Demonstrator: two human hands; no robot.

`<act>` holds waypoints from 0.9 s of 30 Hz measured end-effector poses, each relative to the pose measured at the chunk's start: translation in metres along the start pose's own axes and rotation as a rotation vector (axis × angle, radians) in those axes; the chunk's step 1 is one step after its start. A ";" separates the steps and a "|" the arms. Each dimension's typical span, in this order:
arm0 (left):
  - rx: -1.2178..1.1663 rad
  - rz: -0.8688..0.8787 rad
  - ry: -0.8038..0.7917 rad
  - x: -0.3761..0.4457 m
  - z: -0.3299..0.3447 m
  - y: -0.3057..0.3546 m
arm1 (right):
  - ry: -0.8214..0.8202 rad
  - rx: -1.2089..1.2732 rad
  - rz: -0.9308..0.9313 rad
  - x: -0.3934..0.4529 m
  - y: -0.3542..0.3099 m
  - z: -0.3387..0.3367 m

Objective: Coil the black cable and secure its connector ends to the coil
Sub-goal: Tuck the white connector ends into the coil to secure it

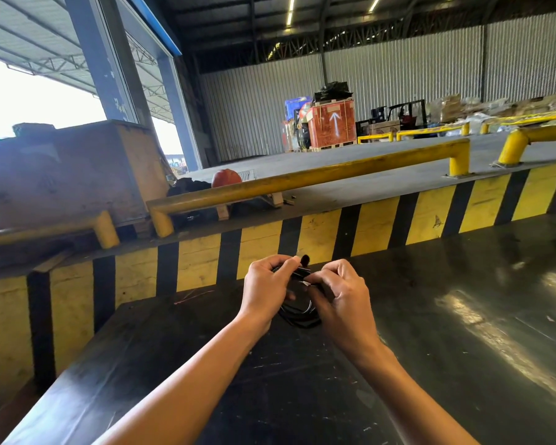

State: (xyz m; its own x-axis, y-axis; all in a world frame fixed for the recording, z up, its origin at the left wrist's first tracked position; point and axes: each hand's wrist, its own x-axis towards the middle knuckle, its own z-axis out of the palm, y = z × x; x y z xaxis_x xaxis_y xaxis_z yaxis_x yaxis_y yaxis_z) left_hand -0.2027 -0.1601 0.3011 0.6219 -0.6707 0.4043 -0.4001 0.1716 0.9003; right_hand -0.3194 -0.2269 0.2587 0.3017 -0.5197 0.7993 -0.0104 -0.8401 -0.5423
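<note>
The black cable [299, 311] is wound into a small coil, held between both hands just above the black table [463, 316]. My left hand [265, 289] grips the coil's upper left side, fingers curled over it. My right hand [342, 293] pinches the coil's top right, where a bit of cable catches the light. A dark connector end [305, 259] sticks up above my left fingers. The coil's lower loops hang out below my hands; the rest is hidden by my fingers.
A yellow-and-black striped dock wall [318, 236] runs just behind the table. Yellow guard rails [302, 179] top it. A wooden crate [68, 175] stands at the left, a red crate [333, 125] and forklift [408, 115] far back.
</note>
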 end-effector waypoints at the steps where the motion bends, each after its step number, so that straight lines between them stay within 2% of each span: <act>1: 0.011 0.009 -0.009 0.000 0.001 0.000 | 0.017 0.011 0.003 0.000 0.001 0.000; 7: 0.073 0.055 -0.096 -0.002 0.001 -0.001 | 0.079 0.089 0.009 -0.001 0.002 -0.003; 15: 0.071 0.065 -0.110 -0.001 -0.002 -0.003 | 0.097 0.076 0.043 -0.005 0.002 -0.002; 20: 0.059 0.085 -0.090 0.000 -0.003 -0.004 | 0.085 0.069 0.061 -0.008 0.004 0.000; 27: 0.069 0.126 -0.044 0.001 -0.005 -0.004 | -0.011 0.212 0.206 -0.002 0.005 -0.003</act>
State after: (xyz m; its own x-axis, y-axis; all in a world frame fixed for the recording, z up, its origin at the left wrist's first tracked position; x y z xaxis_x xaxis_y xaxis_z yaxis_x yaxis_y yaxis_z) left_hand -0.1970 -0.1575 0.2983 0.5346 -0.6781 0.5043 -0.5192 0.2073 0.8292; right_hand -0.3228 -0.2306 0.2554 0.3240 -0.6735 0.6644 0.1263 -0.6652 -0.7359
